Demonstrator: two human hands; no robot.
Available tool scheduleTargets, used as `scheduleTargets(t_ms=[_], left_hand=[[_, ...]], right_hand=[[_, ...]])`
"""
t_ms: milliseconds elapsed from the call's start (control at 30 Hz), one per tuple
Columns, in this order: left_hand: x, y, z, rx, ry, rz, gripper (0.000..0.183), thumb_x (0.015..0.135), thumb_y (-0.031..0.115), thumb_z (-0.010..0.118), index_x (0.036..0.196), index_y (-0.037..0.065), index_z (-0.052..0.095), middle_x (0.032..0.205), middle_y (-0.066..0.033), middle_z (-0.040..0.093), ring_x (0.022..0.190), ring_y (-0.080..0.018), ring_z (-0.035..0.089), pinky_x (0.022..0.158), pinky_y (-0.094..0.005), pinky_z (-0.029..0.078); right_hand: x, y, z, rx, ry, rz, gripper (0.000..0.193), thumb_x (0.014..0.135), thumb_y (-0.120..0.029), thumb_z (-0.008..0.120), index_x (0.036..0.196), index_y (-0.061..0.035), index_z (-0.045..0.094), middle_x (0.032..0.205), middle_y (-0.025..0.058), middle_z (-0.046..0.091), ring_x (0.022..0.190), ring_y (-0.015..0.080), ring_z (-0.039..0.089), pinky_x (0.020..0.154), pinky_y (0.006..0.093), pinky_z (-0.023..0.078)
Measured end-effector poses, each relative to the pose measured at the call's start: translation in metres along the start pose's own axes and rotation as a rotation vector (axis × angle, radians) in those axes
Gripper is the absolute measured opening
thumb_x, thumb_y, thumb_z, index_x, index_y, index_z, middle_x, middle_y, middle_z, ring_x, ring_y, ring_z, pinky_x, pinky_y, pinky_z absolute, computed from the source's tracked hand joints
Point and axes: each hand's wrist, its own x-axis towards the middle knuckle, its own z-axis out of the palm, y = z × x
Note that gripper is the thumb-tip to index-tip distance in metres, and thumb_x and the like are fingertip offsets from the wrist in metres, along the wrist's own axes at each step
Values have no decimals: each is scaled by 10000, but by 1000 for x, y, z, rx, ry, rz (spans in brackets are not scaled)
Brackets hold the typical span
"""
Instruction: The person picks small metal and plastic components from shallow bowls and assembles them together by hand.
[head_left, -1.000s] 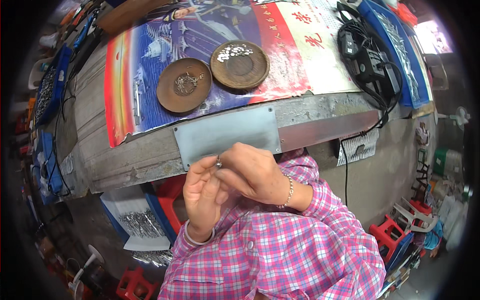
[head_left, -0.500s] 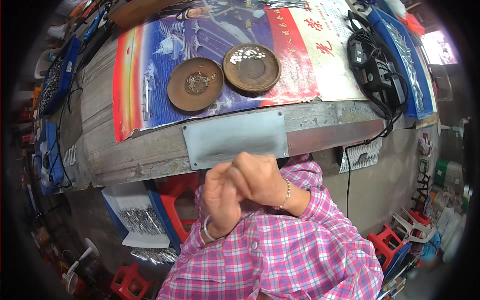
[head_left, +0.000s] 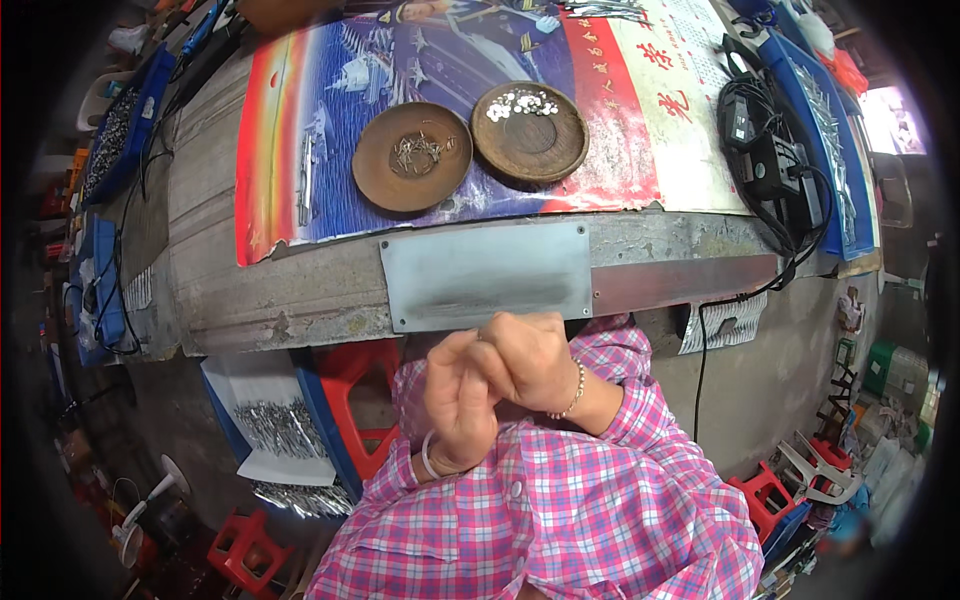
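Observation:
Just in front of the bench edge, my left hand (head_left: 461,402) and my right hand (head_left: 530,362) are pressed together. Both have curled fingers, and whatever they pinch between them is too small or hidden to make out. Beyond them a grey metal plate (head_left: 490,262), smudged dark in the middle, is fixed at the edge by screws at its corners. Two round brown wooden dishes stand behind it. In the left dish (head_left: 380,178) lie small thin metal pieces (head_left: 418,152). Small shiny white discs (head_left: 522,103) are gathered at the far side of the right dish (head_left: 562,150).
A printed poster (head_left: 330,190) covers part of the worn bench (head_left: 215,225). At right lie black cables with an adapter (head_left: 775,160), beside a blue tray (head_left: 835,170) of metal rods. Below the bench, a paper-lined blue box (head_left: 335,420) of metal parts stands near a red stool (head_left: 350,375).
The view has shifted slightly, so the bench and dishes appear farther right. My hands stay pressed together with fingers curled, their position only slightly altered.

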Motion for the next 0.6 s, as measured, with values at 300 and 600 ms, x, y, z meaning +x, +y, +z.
scheduleTargets(t_ms=[300,600], left_hand=[[1,4,6,42,28,27,243,979,80,432,1213,13,443,936,-34,559,647,-14,437,520,-138,327],[-6,-7,-2,59,10,-5,270,968,52,426,1232,-1,432,953,-37,563,679,-20,453,545,-145,337]], right_hand=[[8,2,4,331,178,-18,206,807,-42,682,928,-6,519,727,88,596,543,184,564,473,287,442],[-2,11,5,248,79,-114,268,798,32,645,987,-33,465,712,96,563,535,223,558,435,321,424]])
